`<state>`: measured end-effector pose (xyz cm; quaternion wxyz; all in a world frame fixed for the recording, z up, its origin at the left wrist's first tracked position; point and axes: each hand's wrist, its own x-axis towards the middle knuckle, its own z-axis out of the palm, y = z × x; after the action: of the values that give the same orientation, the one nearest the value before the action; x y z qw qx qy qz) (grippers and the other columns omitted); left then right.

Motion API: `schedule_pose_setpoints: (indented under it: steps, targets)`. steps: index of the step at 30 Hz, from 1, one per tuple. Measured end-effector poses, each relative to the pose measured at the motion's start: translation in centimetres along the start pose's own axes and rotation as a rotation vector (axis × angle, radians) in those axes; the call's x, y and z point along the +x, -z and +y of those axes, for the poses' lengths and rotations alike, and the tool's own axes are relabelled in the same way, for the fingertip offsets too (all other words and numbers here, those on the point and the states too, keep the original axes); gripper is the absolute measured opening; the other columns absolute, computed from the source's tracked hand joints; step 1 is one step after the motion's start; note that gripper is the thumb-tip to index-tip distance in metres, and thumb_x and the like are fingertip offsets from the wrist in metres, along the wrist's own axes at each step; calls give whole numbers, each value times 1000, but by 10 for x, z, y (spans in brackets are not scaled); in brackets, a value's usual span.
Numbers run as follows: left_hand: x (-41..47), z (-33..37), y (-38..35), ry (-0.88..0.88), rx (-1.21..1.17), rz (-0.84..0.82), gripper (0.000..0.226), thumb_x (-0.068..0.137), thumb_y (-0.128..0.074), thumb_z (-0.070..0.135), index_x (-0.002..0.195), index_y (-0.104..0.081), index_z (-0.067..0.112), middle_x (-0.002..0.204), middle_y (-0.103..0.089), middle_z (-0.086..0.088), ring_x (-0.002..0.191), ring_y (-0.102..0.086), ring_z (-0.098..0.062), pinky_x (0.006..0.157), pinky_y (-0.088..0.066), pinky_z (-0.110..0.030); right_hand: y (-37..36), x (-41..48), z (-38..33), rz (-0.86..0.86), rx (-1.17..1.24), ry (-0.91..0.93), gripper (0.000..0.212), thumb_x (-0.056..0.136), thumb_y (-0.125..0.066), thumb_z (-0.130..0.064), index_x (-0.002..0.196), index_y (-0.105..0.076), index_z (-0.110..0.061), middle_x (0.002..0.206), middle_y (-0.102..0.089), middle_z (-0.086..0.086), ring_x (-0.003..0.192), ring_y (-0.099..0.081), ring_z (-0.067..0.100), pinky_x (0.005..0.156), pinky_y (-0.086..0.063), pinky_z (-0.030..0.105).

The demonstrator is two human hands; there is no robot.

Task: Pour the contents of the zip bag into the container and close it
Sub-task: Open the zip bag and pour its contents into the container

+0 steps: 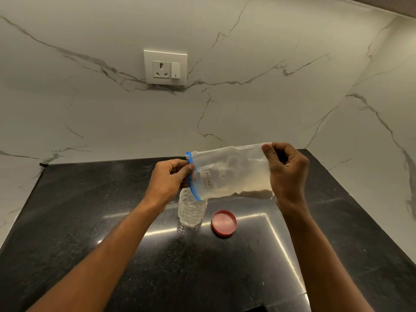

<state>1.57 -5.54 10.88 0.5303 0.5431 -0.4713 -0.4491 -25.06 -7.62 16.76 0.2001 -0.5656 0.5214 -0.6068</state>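
One zip bag (229, 172), held sideways in air, blue zip strip (193, 176) at left, its lower end right above open container (191, 212). Pale powder (252, 192) heaped at far lower side, away from zip. Grip: left hand (167, 179) pinches zip edge, right hand (288, 174) pinches bag's bottom corner. Zip open or not: cannot tell. Advice: aim zip corner inside rim, raise right end slowly, thin stream. Just beside container, red lid (224, 222) on black counter (90, 210).

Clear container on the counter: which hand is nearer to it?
Left. The left hand pinches the zip bag at its blue zip edge, just above the clear container; the right hand holds the bag's bottom end, farther to the right.
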Motion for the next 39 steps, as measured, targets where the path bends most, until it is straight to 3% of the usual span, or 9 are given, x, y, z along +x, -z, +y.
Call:
schedule_pose_setpoints:
  steps: [2,11,19,23,28,34,39]
  targets:
    - [0,-2,2,3,-5,-4,23,98,-70,15,119,-76,7,107,-81,-6,95,-80,-17,75,-66,-26,-1,1,0,-17,-18,18,10,97,-73,-30,100,-75,-20,88,-73,-5,83,-69,17,74,-61,25]
    - [-2,-5,5,-1,-32,-5,23,99,-70,14,119,-76,7,108,-81,-6,94,-80,-15,76,-65,-25,-4,4,-6,-22,-25,46,10,97,-73,-29,100,-75,-20,88,-74,-2,81,-69,15,68,-57,16]
    - [0,-7,5,-2,-43,2,22,98,-71,14,118,-77,9,106,-81,-4,94,-80,-14,75,-65,-24,-4,1,-8,-29,-26,13,13,97,-73,-28,101,-76,-16,89,-74,1,83,-70,17,71,-59,19]
    - [-2,-8,5,3,-50,-11,20,98,-70,14,117,-77,11,105,-81,-2,94,-80,-13,74,-64,-23,-3,2,-11,-31,-22,18,10,97,-74,-26,99,-76,-17,87,-74,-3,78,-68,7,70,-57,17]
    - [-3,-8,8,10,-68,-7,15,98,-71,13,111,-77,17,102,-81,1,93,-80,-12,73,-64,-21,-4,2,-16,-66,-37,34,9,97,-73,-25,100,-75,-16,87,-74,-3,80,-70,14,73,-60,22]
    - [-3,-6,7,-7,-65,7,18,98,-71,14,115,-77,14,103,-81,1,93,-80,-11,74,-64,-22,-2,6,-22,-57,-35,49,7,97,-74,-24,100,-75,-18,86,-73,-8,76,-67,0,71,-58,16]
    - [-2,-3,5,-9,-92,3,15,98,-71,12,108,-78,21,97,-83,5,92,-80,-11,73,-64,-22,-5,2,-23,-66,-51,73,9,97,-74,-24,102,-75,-16,88,-74,-1,81,-69,13,72,-58,16]
